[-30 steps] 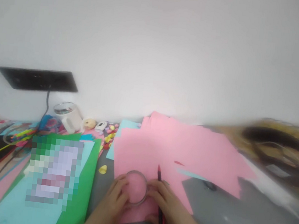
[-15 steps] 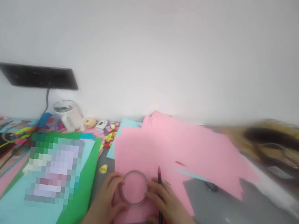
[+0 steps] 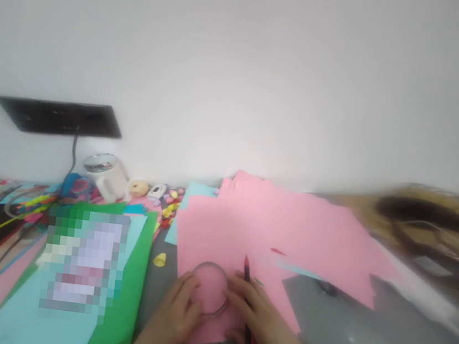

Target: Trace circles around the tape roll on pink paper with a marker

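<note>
A thin round ring [image 3: 224, 307] lies on a pink sheet [image 3: 209, 334] near the front edge of the paper. At the ring's left side, my left hand [image 3: 179, 311] has its fingers bent over the rim, thumb close to the fingertips. On the right, my right hand [image 3: 256, 315] touches the ring with its fingertips while holding a red and black pen [image 3: 249, 308], whose red end points away from me. More pink paper [image 3: 299, 219] spreads behind, with a small red piece [image 3: 278, 251] on it.
Green paper [image 3: 132, 283] and light blue paper [image 3: 51, 329] lie at the left, under a blurred-out object. Behind stand a white mug [image 3: 111, 182] and small colourful pieces. A yellow piece [image 3: 159, 259] is near my left hand. Dark cables [image 3: 421, 212] lie at far right.
My left hand has moved right and its fingers have drawn in over the ring's left rim, thumb nearer the fingers. The right hand with the pen has barely moved.
</note>
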Demonstrator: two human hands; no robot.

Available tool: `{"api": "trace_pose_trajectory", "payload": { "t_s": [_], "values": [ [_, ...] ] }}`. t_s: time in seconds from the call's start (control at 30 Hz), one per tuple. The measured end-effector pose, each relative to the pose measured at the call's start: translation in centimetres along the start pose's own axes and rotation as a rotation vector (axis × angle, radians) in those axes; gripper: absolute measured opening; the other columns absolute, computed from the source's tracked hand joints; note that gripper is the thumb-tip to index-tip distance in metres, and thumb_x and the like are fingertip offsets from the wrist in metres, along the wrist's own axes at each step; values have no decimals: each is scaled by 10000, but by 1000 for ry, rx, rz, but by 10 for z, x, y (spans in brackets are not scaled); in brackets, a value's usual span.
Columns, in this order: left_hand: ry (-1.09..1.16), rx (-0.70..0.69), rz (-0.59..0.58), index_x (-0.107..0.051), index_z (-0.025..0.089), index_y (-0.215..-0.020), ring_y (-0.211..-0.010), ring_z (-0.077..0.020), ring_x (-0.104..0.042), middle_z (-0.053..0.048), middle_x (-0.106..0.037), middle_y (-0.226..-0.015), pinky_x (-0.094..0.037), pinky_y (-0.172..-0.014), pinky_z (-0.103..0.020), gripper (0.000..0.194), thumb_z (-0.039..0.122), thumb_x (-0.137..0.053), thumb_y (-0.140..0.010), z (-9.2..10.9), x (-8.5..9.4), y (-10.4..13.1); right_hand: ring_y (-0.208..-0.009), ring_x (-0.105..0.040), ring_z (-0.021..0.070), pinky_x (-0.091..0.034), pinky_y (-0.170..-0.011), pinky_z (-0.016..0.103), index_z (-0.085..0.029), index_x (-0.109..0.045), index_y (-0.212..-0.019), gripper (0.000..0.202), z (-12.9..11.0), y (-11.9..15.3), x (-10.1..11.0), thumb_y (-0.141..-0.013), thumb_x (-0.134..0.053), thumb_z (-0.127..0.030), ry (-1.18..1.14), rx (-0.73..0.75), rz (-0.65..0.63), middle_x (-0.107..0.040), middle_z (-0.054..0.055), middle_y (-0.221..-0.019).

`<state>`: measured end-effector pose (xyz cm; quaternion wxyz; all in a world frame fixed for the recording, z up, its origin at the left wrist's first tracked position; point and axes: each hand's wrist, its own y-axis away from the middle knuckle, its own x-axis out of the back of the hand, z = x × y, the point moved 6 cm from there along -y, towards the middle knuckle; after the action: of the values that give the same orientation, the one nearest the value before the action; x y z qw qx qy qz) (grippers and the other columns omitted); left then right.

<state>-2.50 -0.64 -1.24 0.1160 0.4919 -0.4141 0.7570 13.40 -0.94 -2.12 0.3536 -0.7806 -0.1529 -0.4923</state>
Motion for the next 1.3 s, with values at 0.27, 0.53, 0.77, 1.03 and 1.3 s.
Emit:
{"api": "trace_pose_trajectory", "payload": {
  "t_s": [0.27,0.53,0.77,1.03,1.3],
  "values": [
    [-89,-24,-41,-543,141,-821,-1206,-291,-439,-165,-525,-1163,-506,-873,-406,110,55,-474,-825,-12,-14,12,-1228,-428,345,-421,-964,506,-130,-566,-1212,487,1,-2,-4,-742,-651,-222,15,4,-55,-553,178,-1251],
    [-187,75,-196,-528,152,-1064,-1184,-307,-465,-178,-469,-1307,-479,-899,-452,263,136,-535,-802,-14,-23,3,-1170,-511,298,-478,-924,426,-198,-529,-1245,438,7,-9,12,-808,-560,-185,-230,-82,62,-521,148,-1297],
    [-314,153,-466,-533,175,-1172,-1187,-305,-451,-128,-425,-1373,-435,-924,-464,418,68,-493,-770,-11,-34,-14,-889,-657,199,-544,-776,347,-200,-527,-1053,206,37,-54,66,-911,-435,-319,-784,-441,323,-635,111,-1036],
    [-297,202,-601,-501,176,-1247,-1181,-302,-453,-150,-422,-1371,-440,-913,-435,434,108,-476,-819,-3,-27,-29,-654,-635,151,-492,-564,283,-154,-493,-896,224,63,-102,10,-829,-539,-362,-1189,-697,305,-696,116,-892],
    [-182,260,-642,-496,144,-1244,-1313,-294,-290,-169,-356,-1410,-428,-954,-383,481,35,-441,-779,-8,-45,-20,-671,-647,170,-493,-677,334,-179,-475,-882,148,51,-119,-17,-847,-474,-322,-1041,-583,171,-696,48,-735]
  ]
}}
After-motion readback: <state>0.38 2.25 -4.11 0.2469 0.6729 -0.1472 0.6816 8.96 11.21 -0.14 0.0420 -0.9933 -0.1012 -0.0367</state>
